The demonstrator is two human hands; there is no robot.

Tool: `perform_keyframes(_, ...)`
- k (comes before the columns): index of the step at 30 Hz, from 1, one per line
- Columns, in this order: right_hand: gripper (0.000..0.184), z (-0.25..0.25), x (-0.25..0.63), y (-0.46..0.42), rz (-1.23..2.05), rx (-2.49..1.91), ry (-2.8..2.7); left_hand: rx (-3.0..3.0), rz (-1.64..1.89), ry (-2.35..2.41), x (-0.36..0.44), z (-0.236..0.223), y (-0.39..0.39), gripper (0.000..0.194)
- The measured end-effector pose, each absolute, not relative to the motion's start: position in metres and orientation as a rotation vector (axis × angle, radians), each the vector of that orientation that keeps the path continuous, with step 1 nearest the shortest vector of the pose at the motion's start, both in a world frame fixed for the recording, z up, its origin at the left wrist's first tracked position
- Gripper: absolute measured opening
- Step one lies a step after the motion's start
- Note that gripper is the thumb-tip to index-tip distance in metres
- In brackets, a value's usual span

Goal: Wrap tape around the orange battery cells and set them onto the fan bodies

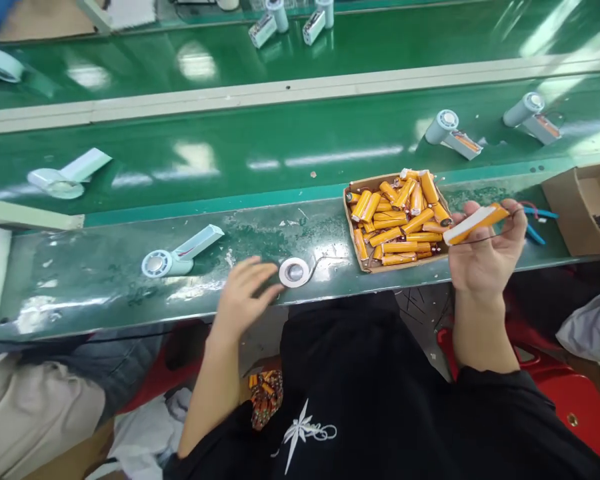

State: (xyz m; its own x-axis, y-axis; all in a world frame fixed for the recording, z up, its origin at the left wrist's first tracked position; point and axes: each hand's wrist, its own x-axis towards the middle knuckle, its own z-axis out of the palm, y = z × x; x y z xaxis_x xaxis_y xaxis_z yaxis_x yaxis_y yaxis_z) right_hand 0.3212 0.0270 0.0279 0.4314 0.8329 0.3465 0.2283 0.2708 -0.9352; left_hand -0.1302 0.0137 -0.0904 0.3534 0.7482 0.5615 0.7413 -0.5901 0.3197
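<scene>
Orange cell in your right hand, left hand beside the tape roll

Your right hand [480, 263], right of centre in the frame, holds an orange cell [486, 217] with a white strip [465, 227] along one face. Fingers: closed on the cell, which is tilted, its right end higher. It is held above the right edge of the carton [400, 267].

Your left hand [245, 297], just left of centre, is blurred. Fingers: spread, thumb apart, nothing seen in the grip. The white roll [294, 263] lies flat just beside the fingertips; contact, cannot tell. A thin dark strand [325, 258] runs from near the roll toward the carton.

Carton contents: many orange cells [387, 236], lying at mixed angles. On the bench [105, 267], left of your left hand, lies a light-blue device [167, 263], its handle pointing up and right. Right of your right hand: a pair of blue handles [539, 212], near a brown box [560, 213] at the frame's right edge. Two similar devices, [443, 127] and [525, 110], are at upper right
</scene>
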Motion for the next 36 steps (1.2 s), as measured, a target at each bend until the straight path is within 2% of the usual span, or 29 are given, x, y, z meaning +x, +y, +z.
perform_keyframes(2,0.049,0.025,0.321,0.020,0.568,-1.258,-1.036,2.474,1.112,1.908,-0.169,-0.095,0.017,0.034)
perform_keyframes(4,0.051,0.023,0.327,0.020,0.516,-1.205,-0.938,2.344,0.888,2.315,-0.204,-0.090,0.015,0.035)
perform_keyframes(6,0.059,0.019,0.335,0.027,0.459,-1.156,-0.848,2.263,0.586,2.445,-0.227,-0.079,0.015,0.028)
perform_keyframes(10,0.067,0.012,0.338,0.049,0.482,-1.036,-0.797,2.366,0.231,2.290,-0.221,-0.047,0.047,0.025)
perform_keyframes(17,0.062,0.046,0.282,0.098,0.447,-0.660,-1.282,2.748,0.087,1.606,-0.103,-0.020,0.213,0.057)
perform_keyframes(19,0.057,0.060,0.266,0.110,0.501,-0.667,-1.416,2.811,0.089,1.373,-0.074,-0.023,0.254,0.054)
perform_keyframes(22,0.049,0.074,0.252,0.129,0.631,-0.767,-1.557,2.720,0.080,1.185,-0.056,-0.026,0.296,0.034)
perform_keyframes(25,0.047,0.070,0.240,0.159,0.809,-0.967,-1.697,2.506,0.123,1.069,-0.058,-0.027,0.318,0.021)
perform_keyframes(29,0.038,0.046,0.208,0.213,0.879,-1.201,-1.954,2.311,0.305,1.087,-0.058,-0.026,0.321,0.028)
perform_keyframes(33,0.032,0.028,0.177,0.249,0.671,-1.491,-2.274,2.227,0.461,1.271,-0.040,-0.025,0.308,0.032)
perform_keyframes(36,0.038,0.023,0.168,0.255,0.412,-1.626,-2.476,2.207,0.469,1.347,-0.028,-0.024,0.302,0.028)
